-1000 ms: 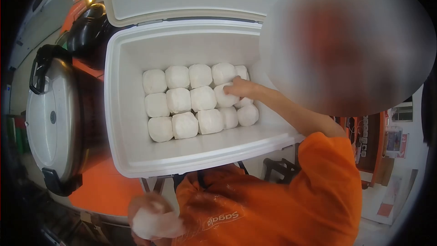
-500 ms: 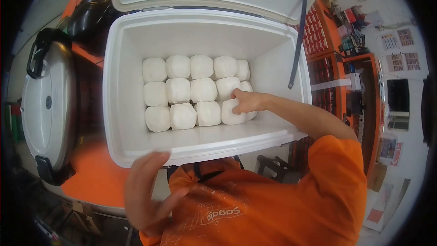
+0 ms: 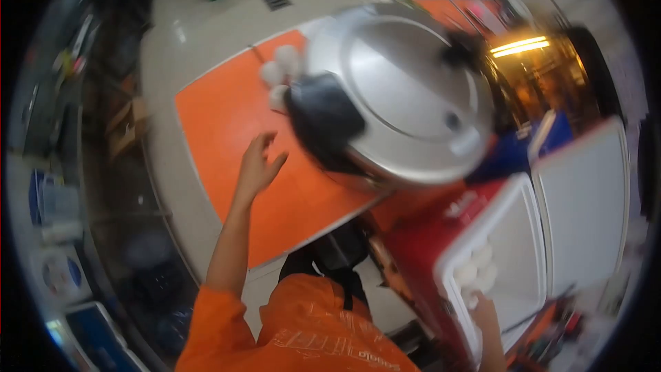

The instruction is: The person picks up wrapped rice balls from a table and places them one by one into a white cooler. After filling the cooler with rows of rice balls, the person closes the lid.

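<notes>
My left hand (image 3: 258,164) is stretched out over the orange table (image 3: 227,138), fingers spread and holding nothing. It is a short way from a few white dough balls (image 3: 279,74) lying at the table's far side, next to the big silver cooker (image 3: 406,89). My right hand (image 3: 484,310) is at the near rim of the open cooler (image 3: 509,234), touching or just beside the white dough balls inside it (image 3: 475,272). Its fingers are too blurred to read.
The cooker's black handle (image 3: 323,120) juts toward my left hand. The cooler's white lid (image 3: 585,200) stands open at the right. The tiled floor (image 3: 172,41) surrounds the table, with clutter and boxes (image 3: 127,120) along the left.
My head has swung left, so the cooler has slid to the lower right and the table and cooker fill the view. My left hand has reached out over the table.
</notes>
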